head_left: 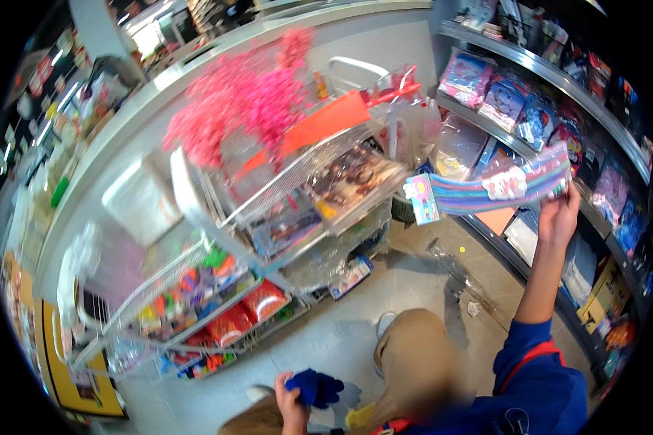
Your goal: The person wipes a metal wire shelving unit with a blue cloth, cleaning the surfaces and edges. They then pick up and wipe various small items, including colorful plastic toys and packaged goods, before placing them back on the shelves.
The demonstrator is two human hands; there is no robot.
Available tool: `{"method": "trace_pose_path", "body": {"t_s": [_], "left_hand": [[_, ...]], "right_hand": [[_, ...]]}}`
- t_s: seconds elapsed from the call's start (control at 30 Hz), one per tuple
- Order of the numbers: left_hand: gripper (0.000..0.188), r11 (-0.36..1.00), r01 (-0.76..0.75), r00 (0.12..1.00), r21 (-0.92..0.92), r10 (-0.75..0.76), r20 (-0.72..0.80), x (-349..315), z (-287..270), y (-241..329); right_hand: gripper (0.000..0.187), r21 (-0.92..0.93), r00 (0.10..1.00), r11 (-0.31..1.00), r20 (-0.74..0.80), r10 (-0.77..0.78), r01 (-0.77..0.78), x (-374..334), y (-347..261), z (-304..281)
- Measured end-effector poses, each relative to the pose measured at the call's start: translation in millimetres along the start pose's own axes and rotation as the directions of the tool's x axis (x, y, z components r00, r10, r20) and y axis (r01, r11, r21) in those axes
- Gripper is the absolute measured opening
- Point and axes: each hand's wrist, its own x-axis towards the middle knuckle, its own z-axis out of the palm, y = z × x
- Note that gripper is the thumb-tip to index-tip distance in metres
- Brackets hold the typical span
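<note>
My right hand [560, 214] is raised before the shelves at the right, its fingers closed on one end of a long, clear plastic packet [479, 196]. Pastel blue, purple and pink stripes run along that packet, with a white cartoon figure on it and a printed card at its left end. The packet hangs in the air, bowed, with its card end toward the cart. Low in front of me, my left hand [290, 403] grips a bunched dark blue glove [315, 388]; its finger-like lobes stick out to the right.
A white wire cart [243, 254] on the left bears magazines [355, 177], pink artificial flowers [268, 109] and coloured packets on lower tiers. Grey metal shelves [573, 80] with bagged goods [508, 101] line the right side. Clear plastic wrap [471, 286] lies on the floor between them.
</note>
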Motion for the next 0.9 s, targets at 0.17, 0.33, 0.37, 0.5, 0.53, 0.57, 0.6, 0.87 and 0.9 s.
{"method": "trace_pose_path", "body": {"t_s": [0.17, 0.33, 0.37, 0.5, 0.53, 0.57, 0.6, 0.87, 0.9], "left_hand": [[0.025, 0.985, 0.039, 0.97, 0.168, -0.077, 0.23, -7.3, 35.9, -14.5], [0.057, 0.885, -0.341, 0.875, 0.318, 0.175, 0.451, -28.7, 59.4, -11.0], [0.06, 0.956, -0.244, 0.918, 0.162, 0.173, 0.356, -32.9, 56.2, -11.0], [0.048, 0.907, -0.163, 0.987, -0.388, 0.151, -0.061, -37.3, 31.5, 20.0], [0.046, 0.887, -0.182, 0.983, -0.425, 0.155, -0.098, -41.2, 15.5, 34.3], [0.044, 0.862, -0.212, 0.976, -0.46, 0.162, -0.146, -46.9, -3.7, 48.1], [0.042, 0.839, -0.238, 0.969, -0.489, 0.168, -0.183, -49.2, -16.2, 61.0], [0.037, 0.917, -0.154, 0.973, -0.368, 0.075, -0.22, -49.0, -93.9, 102.8], [0.038, 0.933, -0.16, 0.965, -0.321, 0.079, -0.252, -44.1, -112.4, 108.8]], "right_hand": [[0.016, 0.068, 0.972, 0.98, -0.131, 0.194, -0.186, -96.4, -24.7, 31.1], [0.017, 0.055, 0.682, 0.703, 0.31, 0.663, -0.709, -235.7, 50.5, 45.8], [0.018, 0.026, 0.587, 0.609, 0.299, 0.752, -0.793, -280.1, 64.5, 56.4], [0.021, -0.176, 0.219, 0.313, 0.409, 0.886, -0.933, -392.3, 96.3, 47.8], [0.016, -0.25, 0.173, 0.298, 0.423, 0.89, -0.921, -415.4, 98.8, 55.6], [0.014, -0.326, 0.123, 0.281, 0.429, 0.895, -0.903, -437.6, 101.1, 60.1], [0.015, -0.457, 0.053, 0.304, 0.484, 0.873, -0.836, -450.1, 109.1, 59.4], [0.061, -0.958, -0.591, 0.283, 0.249, 0.767, -0.035, -504.5, 201.5, 0.3], [0.066, -0.942, -0.583, 0.332, 0.294, 0.757, -0.044, -508.6, 203.3, 5.9]]}}
